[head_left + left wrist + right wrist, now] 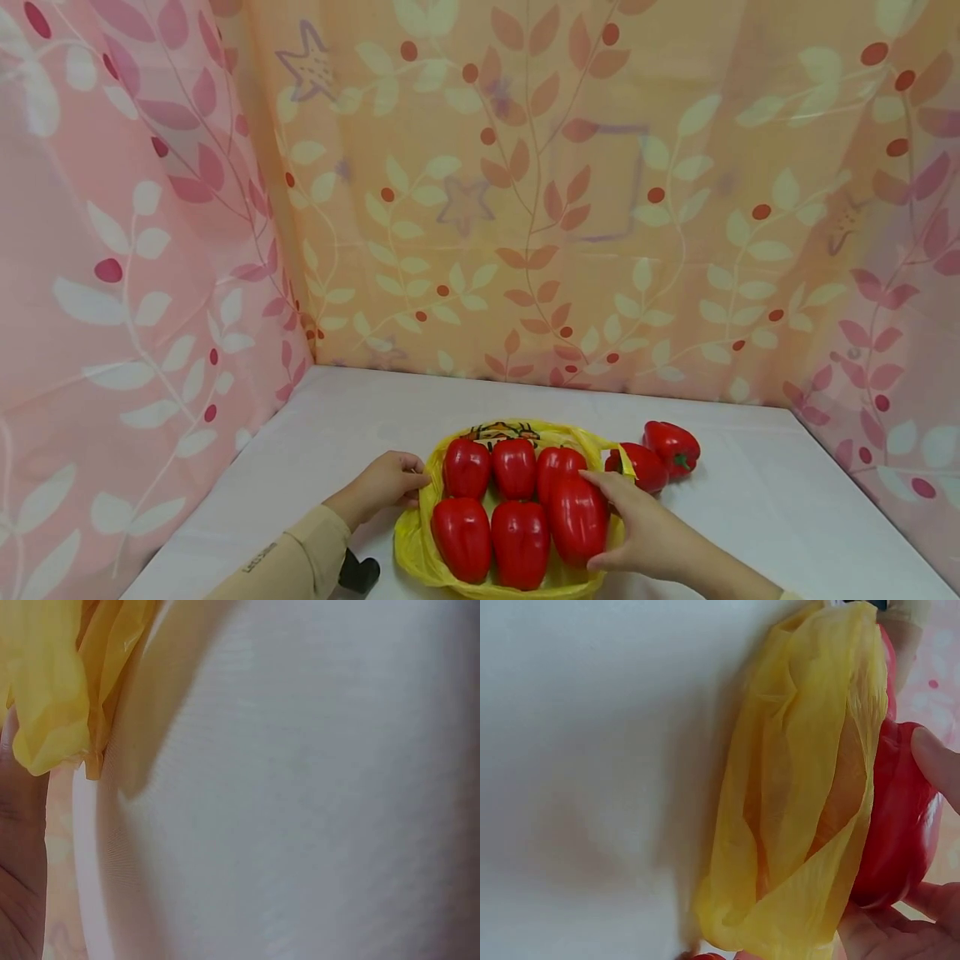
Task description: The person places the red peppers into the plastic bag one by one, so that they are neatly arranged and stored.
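Observation:
A yellow plastic bag [408, 533] lies spread on the table with its mouth upward, holding several glossy red bell peppers [467, 468] in two rows. My left hand [384, 485] pinches the bag's left rim; in the left wrist view the crumpled plastic [49, 682] hangs by the palm. With thumb and fingers on opposite ends, my right hand [645, 529] grips a red bell pepper [579, 521] at the bag's right side. The right wrist view shows that pepper [900, 817] between thumb and fingers, just beyond the bag's side [802, 787].
Two more red peppers lie outside the bag to the right, one [643, 467] close by its rim and another [671, 448] behind it with a green stem. A black object [360, 573] sits by the left sleeve. Patterned curtains [525, 208] enclose the white table [337, 408].

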`<move>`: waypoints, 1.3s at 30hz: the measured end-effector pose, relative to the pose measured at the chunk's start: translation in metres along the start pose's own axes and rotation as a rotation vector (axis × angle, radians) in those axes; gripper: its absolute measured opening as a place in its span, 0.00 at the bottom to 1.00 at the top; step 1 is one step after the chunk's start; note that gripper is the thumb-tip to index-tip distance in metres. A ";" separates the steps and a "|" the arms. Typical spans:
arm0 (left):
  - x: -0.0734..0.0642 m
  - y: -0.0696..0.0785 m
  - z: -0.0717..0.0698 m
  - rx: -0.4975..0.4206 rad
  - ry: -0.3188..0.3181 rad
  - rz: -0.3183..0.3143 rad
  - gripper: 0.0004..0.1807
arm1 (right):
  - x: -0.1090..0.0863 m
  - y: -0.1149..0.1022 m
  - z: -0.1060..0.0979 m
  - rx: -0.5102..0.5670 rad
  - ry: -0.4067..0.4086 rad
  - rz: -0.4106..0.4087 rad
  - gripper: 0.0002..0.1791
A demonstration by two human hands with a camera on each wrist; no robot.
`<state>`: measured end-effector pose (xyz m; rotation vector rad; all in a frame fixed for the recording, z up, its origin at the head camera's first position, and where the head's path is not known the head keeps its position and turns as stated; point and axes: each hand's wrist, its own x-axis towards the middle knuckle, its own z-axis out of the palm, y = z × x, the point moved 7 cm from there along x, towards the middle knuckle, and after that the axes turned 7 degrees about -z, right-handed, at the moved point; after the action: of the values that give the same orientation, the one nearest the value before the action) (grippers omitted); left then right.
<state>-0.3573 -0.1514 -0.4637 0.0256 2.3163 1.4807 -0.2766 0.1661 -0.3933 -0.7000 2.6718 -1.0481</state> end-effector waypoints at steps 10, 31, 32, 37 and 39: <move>0.000 -0.001 0.000 -0.005 -0.002 -0.001 0.09 | 0.001 0.004 0.009 0.007 -0.058 -0.010 0.55; 0.003 -0.003 -0.003 -0.013 -0.014 -0.022 0.08 | 0.007 0.005 0.020 -0.019 -0.151 0.008 0.47; 0.002 -0.002 -0.003 -0.009 -0.012 -0.019 0.08 | 0.007 0.005 0.021 -0.017 -0.152 0.010 0.47; 0.001 -0.001 -0.006 0.014 -0.001 -0.008 0.10 | 0.009 0.004 0.024 -0.012 -0.158 0.013 0.46; 0.000 0.000 -0.007 0.011 -0.004 -0.006 0.10 | 0.010 0.003 0.025 -0.016 -0.161 0.016 0.46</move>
<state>-0.3599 -0.1571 -0.4614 0.0252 2.3191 1.4640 -0.2777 0.1486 -0.4137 -0.7323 2.5462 -0.9258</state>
